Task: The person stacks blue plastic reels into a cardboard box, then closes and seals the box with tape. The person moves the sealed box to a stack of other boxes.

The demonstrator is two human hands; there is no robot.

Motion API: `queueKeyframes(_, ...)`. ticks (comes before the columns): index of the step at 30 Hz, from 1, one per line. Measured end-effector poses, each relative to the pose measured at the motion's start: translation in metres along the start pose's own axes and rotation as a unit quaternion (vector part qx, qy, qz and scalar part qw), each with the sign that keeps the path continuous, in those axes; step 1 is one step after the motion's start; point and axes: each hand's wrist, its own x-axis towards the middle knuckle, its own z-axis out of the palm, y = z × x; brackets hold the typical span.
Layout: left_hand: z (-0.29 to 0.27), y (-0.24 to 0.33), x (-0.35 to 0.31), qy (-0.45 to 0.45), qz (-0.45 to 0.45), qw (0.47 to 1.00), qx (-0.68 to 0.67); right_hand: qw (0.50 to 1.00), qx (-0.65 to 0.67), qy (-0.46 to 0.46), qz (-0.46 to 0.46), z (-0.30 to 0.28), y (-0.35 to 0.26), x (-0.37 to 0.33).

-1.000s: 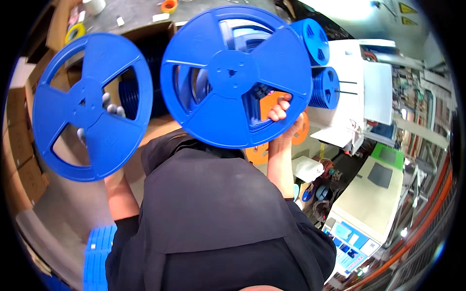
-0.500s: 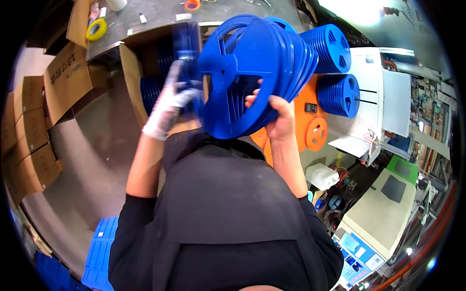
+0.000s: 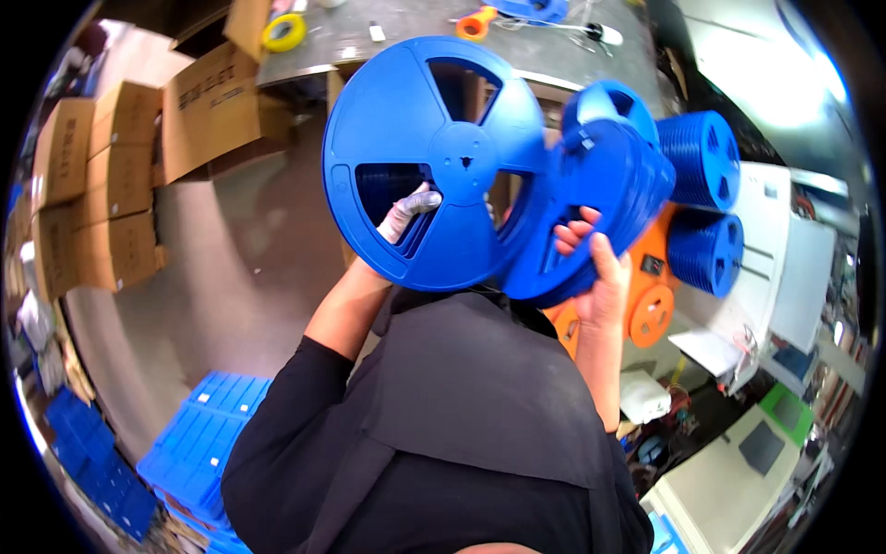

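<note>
A blue plastic reel (image 3: 374, 120) with a round hub and wedge-shaped openings faces up in front of my chest. My left hand (image 3: 406, 212), in a whitish glove, grips it through the lower-left opening, with the thumb lying toward the hub. To its right, my bare right hand (image 3: 604, 282) is closed on a tilted stack of blue reels (image 3: 591, 175). The thumb is on the outer face and the fingers show through an opening. The left reel overlaps the edge of this stack; whether they touch I cannot tell.
Two more stacks of blue reels (image 3: 706, 157) stand at the right beside orange reels (image 3: 652, 316). A grey workbench (image 3: 415, 42) ahead carries yellow tape (image 3: 283, 32) and orange tape (image 3: 475, 24). Cardboard boxes (image 3: 120, 194) are piled left. Blue crates (image 3: 198, 443) sit at lower left.
My left hand has gone from a blurred reach beside the stack to holding a reel apart from it. The right-hand stack sits farther right, and the whole view has shifted.
</note>
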Motion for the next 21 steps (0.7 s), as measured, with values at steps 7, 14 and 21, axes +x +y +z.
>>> queueKeyframes(7,-0.003,0.009,-0.01,-0.113,-0.007,0.984,-0.134,0.998,0.019,0.057,-0.002,-0.031,0.006,0.004)
queueKeyframes(14,-0.006,0.018,0.012,-0.15,0.014,0.98,-0.13,0.995,0.027,0.096,0.016,-0.041,0.007,0.003)
queueKeyframes(21,-0.014,0.033,0.026,-0.225,0.048,0.961,-0.152,0.991,0.069,0.113,0.017,-0.049,0.005,0.004)
